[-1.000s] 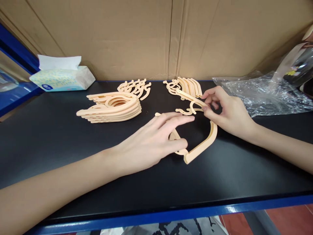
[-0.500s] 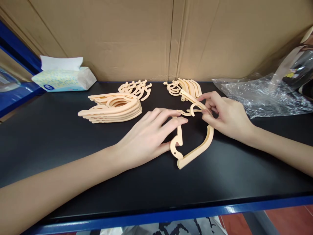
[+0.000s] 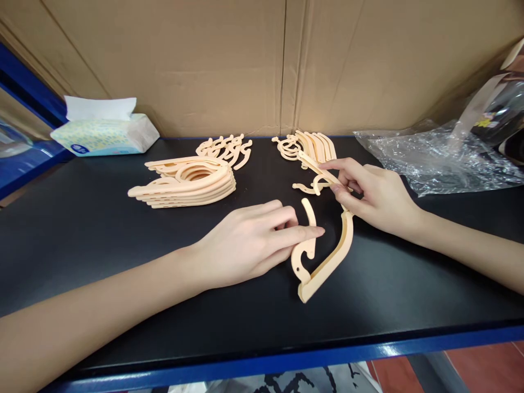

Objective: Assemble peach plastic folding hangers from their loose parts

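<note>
A cream plastic folding hanger (image 3: 338, 254) lies in front of me, one arm angled toward my body and the other pointing to the back left. My right hand (image 3: 370, 194) pinches the far arm between thumb and fingers, near the joint. At the near arm, my left hand (image 3: 254, 240) has its forefinger across the curved inner bar (image 3: 304, 248), the other fingers bent; its thumb is hidden. Just beyond my right fingertips, another curved cream piece (image 3: 303, 189) rests on the black surface.
Folded hangers form a stack (image 3: 184, 188) on the left. Loose hooks (image 3: 229, 147) lie behind it, and more cream hanger parts (image 3: 313, 144) at the back centre. A tissue pack (image 3: 106, 134) stands back left; crumpled clear plastic (image 3: 446, 158) lies right. Cardboard (image 3: 204, 65) walls the back.
My left hand has drawn toward me, its fingers sliding off the bar's far tip to lower down. The hanger's near arm has swung slightly closer to me. My right hand keeps its pinch.
</note>
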Demonstrator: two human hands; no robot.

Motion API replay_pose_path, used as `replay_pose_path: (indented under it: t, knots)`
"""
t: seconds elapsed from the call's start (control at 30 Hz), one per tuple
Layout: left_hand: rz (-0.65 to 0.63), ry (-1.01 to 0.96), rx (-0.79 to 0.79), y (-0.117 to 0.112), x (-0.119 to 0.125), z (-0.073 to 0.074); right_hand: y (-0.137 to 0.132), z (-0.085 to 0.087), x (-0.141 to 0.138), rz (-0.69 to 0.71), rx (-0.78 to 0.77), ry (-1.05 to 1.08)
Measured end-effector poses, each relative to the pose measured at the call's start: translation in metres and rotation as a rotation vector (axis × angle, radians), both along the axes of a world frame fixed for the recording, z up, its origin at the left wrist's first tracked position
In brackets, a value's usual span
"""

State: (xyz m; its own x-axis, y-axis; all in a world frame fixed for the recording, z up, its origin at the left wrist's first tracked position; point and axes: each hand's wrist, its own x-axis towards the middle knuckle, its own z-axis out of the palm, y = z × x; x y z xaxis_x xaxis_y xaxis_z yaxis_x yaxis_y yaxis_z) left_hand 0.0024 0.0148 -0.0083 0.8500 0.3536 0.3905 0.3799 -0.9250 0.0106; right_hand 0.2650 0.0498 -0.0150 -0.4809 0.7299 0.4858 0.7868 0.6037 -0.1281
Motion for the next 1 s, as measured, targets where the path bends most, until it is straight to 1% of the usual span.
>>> replay_pose_path:
  t: [0.1, 0.17, 0.23, 0.37, 0.47, 0.6, 0.7, 0.87, 1.0]
  knots:
    - [-0.01, -0.015, -0.137, 0.0013, 0.0007, -0.0001, 0.0004, -0.0006, -0.0001, 0.007, -0.011, 0.024]
    - [-0.014, -0.055, -0.193, 0.0006, 0.0019, 0.0001, 0.0004, -0.0008, -0.0002, 0.006, -0.02, 0.029]
    - [0.008, -0.082, -0.213, -0.0015, 0.0035, 0.0009, 0.0005, -0.0009, 0.0, 0.015, -0.025, 0.026]
    - [0.079, -0.052, -0.216, -0.0062, 0.0064, 0.0028, 0.001, -0.0014, 0.0009, 0.057, -0.022, 0.001]
    - [0.082, -0.027, -0.223, -0.0067, 0.0069, 0.0023, 0.0015, -0.0018, 0.0014, 0.068, -0.017, -0.007]
    - [0.012, 0.001, -0.165, -0.0045, 0.0064, 0.0011, 0.0009, -0.0014, 0.0008, 0.079, -0.013, -0.005]
    - [0.001, 0.029, -0.134, -0.0035, 0.0058, 0.0013, -0.0002, -0.0003, -0.0001, 0.107, -0.008, -0.011]
    - [0.057, 0.033, -0.047, -0.0026, 0.004, 0.0013, -0.0015, 0.0007, -0.0005, 0.189, 0.027, -0.039]
    - [0.182, -0.022, 0.068, 0.0003, 0.003, 0.0006, -0.0046, 0.0005, -0.0019, 0.238, 0.004, -0.049]
